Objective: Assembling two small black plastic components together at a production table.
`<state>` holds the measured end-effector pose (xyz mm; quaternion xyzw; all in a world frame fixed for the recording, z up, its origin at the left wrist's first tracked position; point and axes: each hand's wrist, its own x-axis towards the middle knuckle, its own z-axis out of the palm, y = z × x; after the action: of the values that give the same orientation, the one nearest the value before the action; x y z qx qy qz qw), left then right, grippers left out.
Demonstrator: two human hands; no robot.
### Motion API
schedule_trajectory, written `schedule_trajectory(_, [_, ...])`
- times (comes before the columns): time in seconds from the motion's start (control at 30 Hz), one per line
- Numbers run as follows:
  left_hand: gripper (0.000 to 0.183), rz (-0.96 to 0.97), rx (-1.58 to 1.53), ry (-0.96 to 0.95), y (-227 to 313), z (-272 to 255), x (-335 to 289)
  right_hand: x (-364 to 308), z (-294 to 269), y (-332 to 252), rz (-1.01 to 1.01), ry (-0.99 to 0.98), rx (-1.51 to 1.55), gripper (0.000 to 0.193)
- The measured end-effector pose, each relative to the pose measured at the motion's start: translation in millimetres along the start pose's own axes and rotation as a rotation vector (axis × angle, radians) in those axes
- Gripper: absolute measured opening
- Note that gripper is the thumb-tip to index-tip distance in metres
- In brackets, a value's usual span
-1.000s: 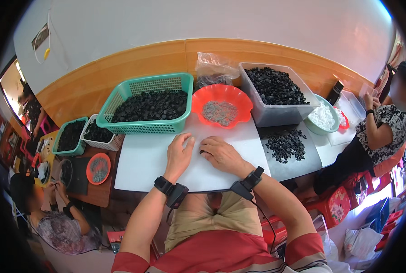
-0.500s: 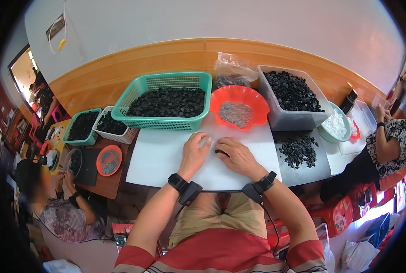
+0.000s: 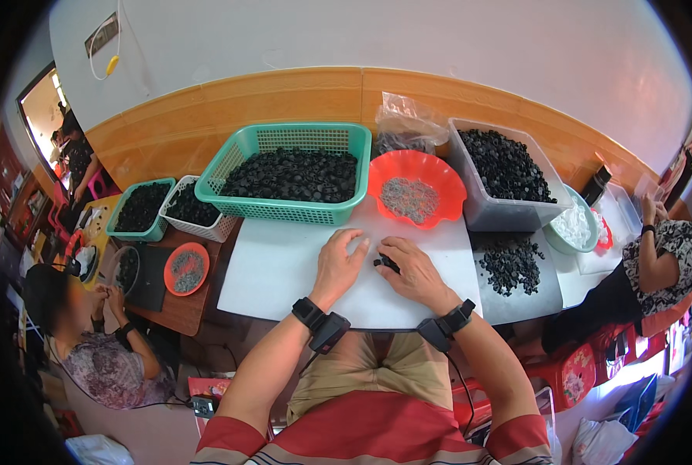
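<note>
Over a white board (image 3: 272, 283), both hands rest with a narrow gap between them. My right hand (image 3: 412, 271) curls its fingers around small black parts (image 3: 388, 263), round-looking and too small to make out exactly. To its left, my left hand (image 3: 338, 263) has thumb and fingers apart and nothing visible in them. Just beyond the hands stands a red scalloped bowl (image 3: 458, 203) with small grey, thin pieces (image 3: 409, 199). A green basket (image 3: 276, 211) of black parts lies beyond my left hand. Loose black parts (image 3: 510, 267) are heaped to the right of the board.
A clear bin (image 3: 509, 215) of black parts stands at back right, a plastic bag (image 3: 408, 124) beside it. Smaller baskets (image 3: 223, 226) and an orange dish (image 3: 205, 256) are left. People sit at left (image 3: 109, 364) and right (image 3: 660, 260).
The view has shifted slightly. My right hand has turned a little, showing more of the black parts at its fingertips. My left hand stays beside it, fingers still apart.
</note>
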<state>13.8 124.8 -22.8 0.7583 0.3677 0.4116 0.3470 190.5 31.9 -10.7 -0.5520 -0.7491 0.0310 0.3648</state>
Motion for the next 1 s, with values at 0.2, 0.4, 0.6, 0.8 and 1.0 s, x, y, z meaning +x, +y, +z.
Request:
schedule_trajectory(0.2, [0.032, 0.022, -0.047, 0.011, -2.8, 0.5, 1.6, 0.4, 0.6, -1.2, 0.035, 0.000, -0.009, 0.037])
schedule_trajectory(0.4, [0.034, -0.030, -0.052, -0.010, -0.4, 0.5, 1.2, 1.3, 0.3, 0.0, 0.029, -0.008, -0.032, 0.038])
schedule_trajectory(0.6, [0.034, 0.010, -0.056, 0.003, -5.9, 2.0, 1.0, 1.9, 0.4, -2.2, 0.051, -0.012, -0.024, 0.038])
schedule_trajectory(0.8, [0.030, -0.019, -0.100, 0.013, 2.8, 1.9, 0.8, -0.1, 1.2, -0.2, 0.056, 0.006, -0.045, 0.039])
schedule_trajectory(1.0, [0.030, 0.019, -0.073, 0.022, 0.6, 0.0, 2.1, 1.5, 0.9, -1.1, 0.065, 0.047, -0.024, 0.040])
